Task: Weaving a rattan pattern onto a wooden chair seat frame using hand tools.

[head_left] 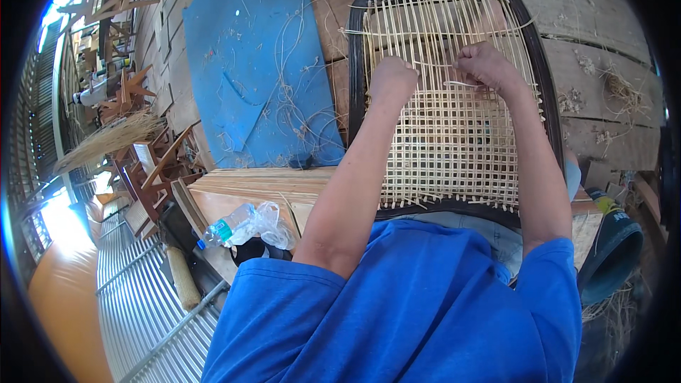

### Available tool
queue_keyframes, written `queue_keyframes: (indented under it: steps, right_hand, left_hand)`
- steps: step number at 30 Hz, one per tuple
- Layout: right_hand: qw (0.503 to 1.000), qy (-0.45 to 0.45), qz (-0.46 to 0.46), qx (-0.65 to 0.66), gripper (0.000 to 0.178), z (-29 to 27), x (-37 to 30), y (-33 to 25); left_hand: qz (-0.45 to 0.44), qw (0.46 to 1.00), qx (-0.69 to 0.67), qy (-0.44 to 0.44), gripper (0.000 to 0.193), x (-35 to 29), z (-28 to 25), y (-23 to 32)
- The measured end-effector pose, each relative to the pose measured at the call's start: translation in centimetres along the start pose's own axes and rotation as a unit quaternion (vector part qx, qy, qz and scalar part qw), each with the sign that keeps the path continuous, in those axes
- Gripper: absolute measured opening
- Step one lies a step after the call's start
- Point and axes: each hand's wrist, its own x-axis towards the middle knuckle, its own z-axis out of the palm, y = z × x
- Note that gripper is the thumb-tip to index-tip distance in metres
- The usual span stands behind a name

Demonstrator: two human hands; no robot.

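Observation:
A dark-framed panel [552, 124] lies across my lap, with pale cane strands stretched over it. Its near part is a tight open-square weave [447, 152]; toward the far end mostly lengthwise strands [433, 14] show, crossed by a thin strand near the top. My left hand [395, 79] is closed in a fist-like pinch over the left part of the panel. On the right, my right hand [488, 67] pinches a pale cane strand [461, 84], whose short end sticks out leftward. A thin crosswise strand seems to run between both hands; the fingertips are partly hidden.
A blue sheet [262, 50] littered with cane scraps lies at the left on the plank floor. Nearer are a plastic bottle [225, 227] and a clear bag [267, 225]. A dark boot [611, 252] stands at the right. Wooden pieces [152, 177] crowd the far left.

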Motion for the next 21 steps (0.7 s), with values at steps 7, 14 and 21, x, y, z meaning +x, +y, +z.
queue_keyframes:
  steps: [7,14,21]
  right_hand:
    - [0.995,0.045,-0.016,-0.087,0.013,1.0,0.6,-0.6]
    - [0.998,0.025,0.051,0.010,0.015,0.0,-0.8,-2.1]
    - [0.996,0.048,-0.018,-0.073,0.012,0.8,0.3,-0.7]
  left_hand:
    - [0.035,0.986,0.030,0.158,0.020,-1.7,1.2,0.9]
    - [0.089,0.984,0.126,0.091,0.020,-1.5,-0.2,-0.5]
    - [0.048,0.994,0.042,0.086,0.020,1.0,0.1,-1.6]
